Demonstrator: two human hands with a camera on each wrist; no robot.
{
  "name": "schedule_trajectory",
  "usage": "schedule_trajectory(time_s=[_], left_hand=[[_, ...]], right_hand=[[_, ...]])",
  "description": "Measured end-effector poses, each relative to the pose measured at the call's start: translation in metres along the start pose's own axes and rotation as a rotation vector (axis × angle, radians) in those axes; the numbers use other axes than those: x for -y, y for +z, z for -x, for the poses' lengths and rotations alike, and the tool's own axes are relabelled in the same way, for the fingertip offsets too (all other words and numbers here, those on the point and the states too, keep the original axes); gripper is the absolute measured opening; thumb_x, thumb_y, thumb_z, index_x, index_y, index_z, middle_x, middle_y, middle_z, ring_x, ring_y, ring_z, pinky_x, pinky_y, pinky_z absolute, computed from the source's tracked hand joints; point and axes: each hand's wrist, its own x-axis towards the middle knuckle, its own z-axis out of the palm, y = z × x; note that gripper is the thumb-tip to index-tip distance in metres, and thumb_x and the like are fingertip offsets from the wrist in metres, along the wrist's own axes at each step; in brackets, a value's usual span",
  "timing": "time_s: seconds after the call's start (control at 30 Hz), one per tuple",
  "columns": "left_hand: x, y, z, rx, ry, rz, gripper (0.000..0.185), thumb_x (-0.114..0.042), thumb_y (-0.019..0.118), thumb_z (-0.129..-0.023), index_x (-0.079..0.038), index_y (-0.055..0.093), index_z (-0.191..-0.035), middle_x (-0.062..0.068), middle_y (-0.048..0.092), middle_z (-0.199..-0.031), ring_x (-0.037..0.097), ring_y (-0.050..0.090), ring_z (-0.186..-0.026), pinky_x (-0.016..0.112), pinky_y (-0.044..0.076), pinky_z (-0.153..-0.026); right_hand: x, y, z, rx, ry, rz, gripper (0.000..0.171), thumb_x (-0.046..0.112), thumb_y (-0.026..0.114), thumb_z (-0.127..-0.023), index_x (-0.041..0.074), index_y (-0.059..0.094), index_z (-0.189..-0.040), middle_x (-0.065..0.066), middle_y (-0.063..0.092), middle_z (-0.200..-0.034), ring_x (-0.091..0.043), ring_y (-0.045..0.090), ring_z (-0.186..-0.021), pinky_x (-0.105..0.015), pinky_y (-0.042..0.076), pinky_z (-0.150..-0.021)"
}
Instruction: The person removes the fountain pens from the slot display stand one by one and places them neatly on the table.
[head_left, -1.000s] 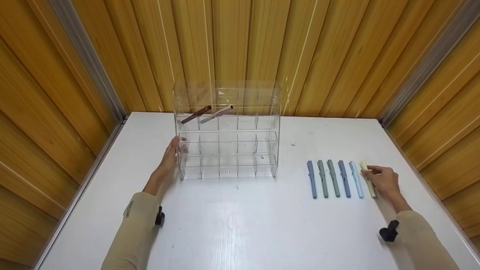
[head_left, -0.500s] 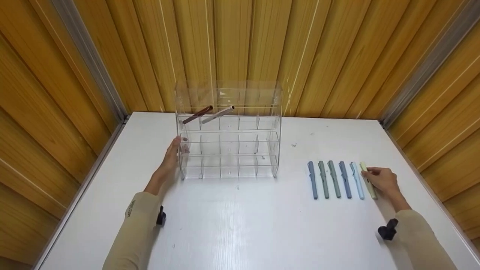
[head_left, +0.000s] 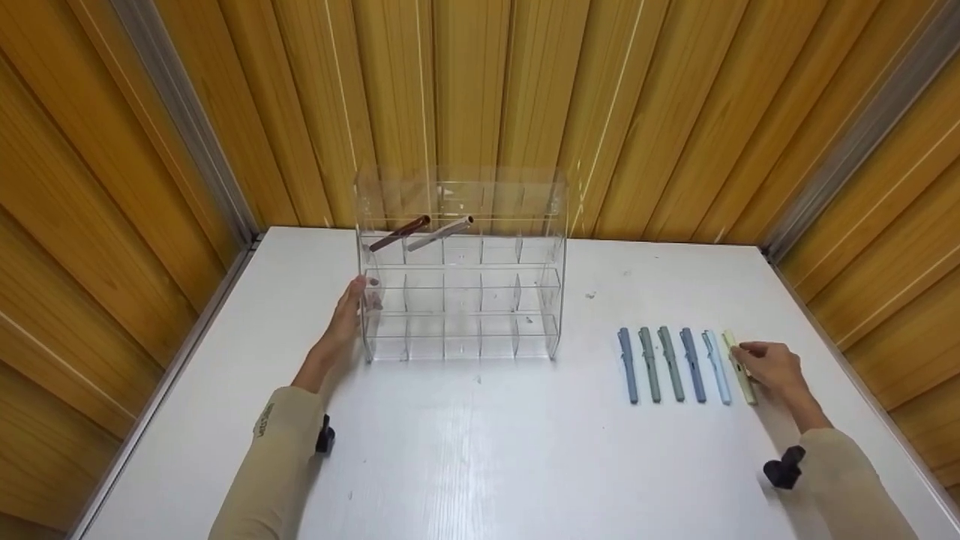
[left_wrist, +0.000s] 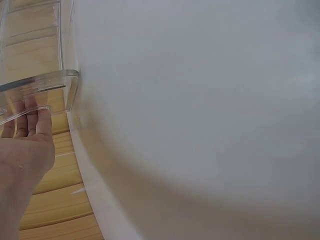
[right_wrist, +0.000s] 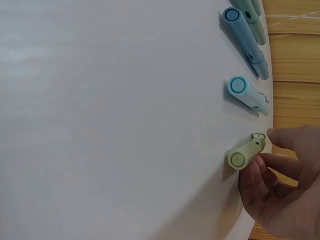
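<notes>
right hand [head_left: 772, 367] slid nearer | pinches yellow pen [head_left: 739, 369] | left hand [head_left: 346, 315] flat on rack [head_left: 461, 277]

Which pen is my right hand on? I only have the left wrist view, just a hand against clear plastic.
Observer: The right hand pinches the pale yellow-green pen, the rightmost of six lying in a row on the white table.
Operator: Is that pen off the table yet?
Observer: It does not look so; in the head view it lies in line with the light blue pen beside it.
Operator: What is in the rack I'm touching?
Observer: The clear acrylic organizer holds two pens in its top row, a dark red pen and a grey pen, both leaning. The left hand rests flat against its left side.
</notes>
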Motion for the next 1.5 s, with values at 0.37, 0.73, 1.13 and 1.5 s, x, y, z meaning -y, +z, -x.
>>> schedule_trajectory(time_s=[0.37, 0.73, 1.13, 1.5], left_hand=[[0.003, 0.001, 0.001, 0.01, 0.055, 0.042, 0.08, -0.061, 0.011, -0.11, -0.005, 0.016, -0.167, 0.025, 0.016, -0.172, 0.046, 0.026, -0.156, 0.062, 0.016, -0.13], [-0.002, -0.001, 0.003, 0.012, 0.045, 0.051, 0.083, -0.063, 0.012, -0.109, -0.007, 0.002, -0.169, 0.022, 0.014, -0.173, 0.046, 0.025, -0.157, 0.061, 0.014, -0.131], [-0.001, 0.0, 0.001, 0.001, 0.045, 0.031, 0.085, -0.066, 0.012, -0.108, -0.006, 0.012, -0.168, 0.023, 0.014, -0.173, 0.044, 0.02, -0.159, 0.062, 0.012, -0.131], [0.0, 0.001, 0.0, -0.022, 0.048, 0.03, 0.084, -0.068, 0.013, -0.107, -0.005, 0.029, -0.161, 0.024, 0.023, -0.168, 0.045, 0.029, -0.155, 0.062, 0.013, -0.131]], right_hand=[[-0.009, -0.014, 0.02, -0.054, -0.09, -0.031, 0.054, 0.027, 0.052, -0.111, -0.018, 0.051, -0.14, -0.041, 0.06, -0.129, -0.005, 0.068, -0.086, -0.015, 0.059, -0.07], [0.009, -0.012, 0.026, -0.079, -0.168, -0.1, 0.05, 0.023, 0.056, -0.11, -0.016, 0.053, -0.141, -0.041, 0.061, -0.127, 0.016, 0.059, -0.083, -0.013, 0.059, -0.072], [0.041, -0.003, 0.028, -0.113, -0.245, -0.123, 0.044, 0.022, 0.058, -0.109, -0.011, 0.06, -0.137, -0.036, 0.065, -0.125, 0.013, 0.062, -0.084, -0.014, 0.059, -0.07], [0.067, 0.01, 0.024, -0.139, -0.362, -0.128, 0.034, 0.01, 0.059, -0.108, -0.01, 0.063, -0.135, -0.033, 0.068, -0.119, 0.013, 0.059, -0.082, -0.012, 0.058, -0.069]])
